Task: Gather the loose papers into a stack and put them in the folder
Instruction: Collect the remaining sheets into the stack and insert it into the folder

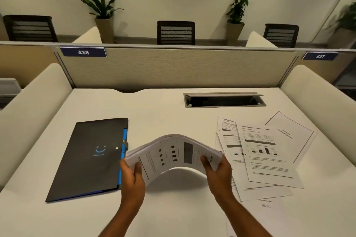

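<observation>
Spreading pale and wide below the camera, the surface (163,113) is carrying everything, and its near edge is running out of the picture. A grey partition (179,67) is closing it off at the back, with an open cable tray (224,100) sitting just in front. The dark folder (90,158) is lying closed on the left, blue edges peeking out along its right side. On the right, the loose papers (269,156) are lying fanned and overlapping; the lower sheets are mostly covered, one is cut off by the bottom edge, and their print is too small to read. Between folder and loose sheets, the stack (174,155) is arching upward off the surface, its underside hidden. The left hand (133,176) is gripping the stack's left end, thumb on top, and partly covering the folder's right edge. The right hand (217,171) is clasping the right end likewise, fingers tucked out of sight beneath.
</observation>
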Demonstrator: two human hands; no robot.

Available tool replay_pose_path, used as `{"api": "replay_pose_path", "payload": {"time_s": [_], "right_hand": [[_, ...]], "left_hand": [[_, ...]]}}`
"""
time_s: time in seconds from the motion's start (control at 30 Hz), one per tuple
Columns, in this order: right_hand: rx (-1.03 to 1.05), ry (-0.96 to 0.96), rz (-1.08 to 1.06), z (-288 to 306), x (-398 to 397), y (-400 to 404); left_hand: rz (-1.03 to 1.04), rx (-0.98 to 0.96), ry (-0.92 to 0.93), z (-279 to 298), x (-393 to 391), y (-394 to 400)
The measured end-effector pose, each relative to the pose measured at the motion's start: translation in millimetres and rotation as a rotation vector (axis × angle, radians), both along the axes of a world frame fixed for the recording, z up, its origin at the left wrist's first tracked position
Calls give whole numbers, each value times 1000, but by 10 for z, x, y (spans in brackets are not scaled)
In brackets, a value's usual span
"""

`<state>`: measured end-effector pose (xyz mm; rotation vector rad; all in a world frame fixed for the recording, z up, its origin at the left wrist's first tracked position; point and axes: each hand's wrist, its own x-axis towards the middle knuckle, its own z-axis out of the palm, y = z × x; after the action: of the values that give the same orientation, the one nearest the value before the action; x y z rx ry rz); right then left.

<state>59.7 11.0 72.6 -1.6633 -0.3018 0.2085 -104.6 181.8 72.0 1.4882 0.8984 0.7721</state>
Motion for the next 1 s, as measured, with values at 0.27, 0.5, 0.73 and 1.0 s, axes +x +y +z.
{"api": "replay_pose_path", "payload": {"time_s": [0.27, 0.5, 0.73, 1.0], "right_hand": [[-43, 17, 54, -54, 110, -43], [-68, 98, -18, -89, 201, 56], [-71, 153, 5, -142, 135, 21], [-93, 66, -152, -7, 222, 35]], "left_hand": [[-90, -11, -18, 53, 59, 124], [-116, 32, 23, 86, 131, 73], [-106, -2, 82, -1, 70, 150], [4, 18, 133, 56, 179, 219]]}}
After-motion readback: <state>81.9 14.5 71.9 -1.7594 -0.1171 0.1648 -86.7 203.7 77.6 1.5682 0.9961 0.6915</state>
